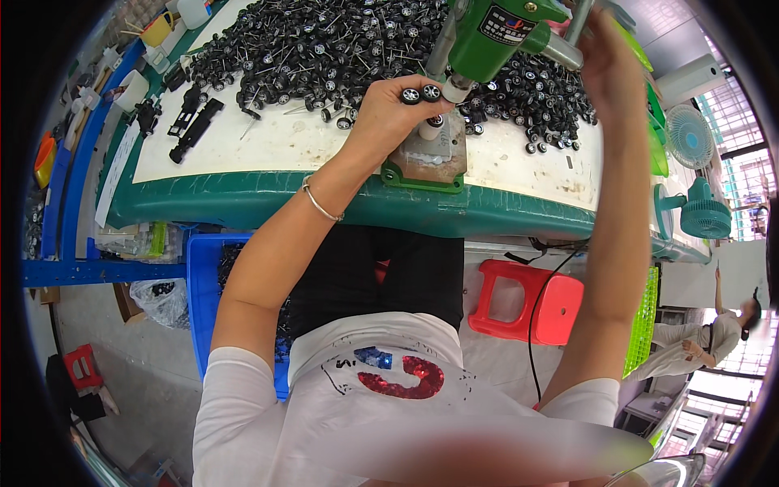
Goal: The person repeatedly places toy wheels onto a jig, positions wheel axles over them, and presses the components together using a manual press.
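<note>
My left hand (pixel 398 109) reaches to the green hand press (pixel 495 36). Its fingers are closed on small black toy wheels (pixel 420 94) with silver hubs, just beside the press's ram (pixel 458 87). Another small wheel (pixel 436 122) sits on a white holder (pixel 430 132) under the ram, on the metal base (pixel 426 166). My right hand (pixel 613 65), smeared by motion, is raised at the press's silver lever (pixel 578 23) and appears closed round it; its fingers show only in part.
A large heap of black wheels with thin axles (pixel 324 49) covers the back of the table. Black plastic car chassis (pixel 196 130) lie at left. Below stand a blue bin (pixel 199 284) and red stool (pixel 527 304). Teal fans (pixel 704 213) and another person (pixel 714 337) are at right.
</note>
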The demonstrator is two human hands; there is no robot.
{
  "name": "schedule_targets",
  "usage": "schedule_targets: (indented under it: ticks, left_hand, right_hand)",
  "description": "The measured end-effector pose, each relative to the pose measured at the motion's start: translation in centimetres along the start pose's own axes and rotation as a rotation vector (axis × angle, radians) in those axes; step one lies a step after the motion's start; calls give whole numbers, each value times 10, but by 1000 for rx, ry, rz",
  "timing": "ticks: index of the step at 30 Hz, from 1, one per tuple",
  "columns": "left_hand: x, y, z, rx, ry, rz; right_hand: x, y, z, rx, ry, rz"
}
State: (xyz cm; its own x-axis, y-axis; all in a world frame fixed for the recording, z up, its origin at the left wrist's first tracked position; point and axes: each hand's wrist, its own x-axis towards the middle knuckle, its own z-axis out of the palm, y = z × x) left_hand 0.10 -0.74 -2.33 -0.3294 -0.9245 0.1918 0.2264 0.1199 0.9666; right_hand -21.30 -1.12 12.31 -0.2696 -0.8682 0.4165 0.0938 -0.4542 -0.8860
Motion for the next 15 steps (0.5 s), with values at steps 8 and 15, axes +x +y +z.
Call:
schedule_targets:
  ticks: [8, 15]
  left_hand:
    - [2, 5, 4, 53, -39, 20]
    - [-2, 4, 3, 71, 8, 34]
  right_hand:
    - [117, -53, -1, 910, -400, 981]
    - [56, -80, 25, 582, 24, 361]
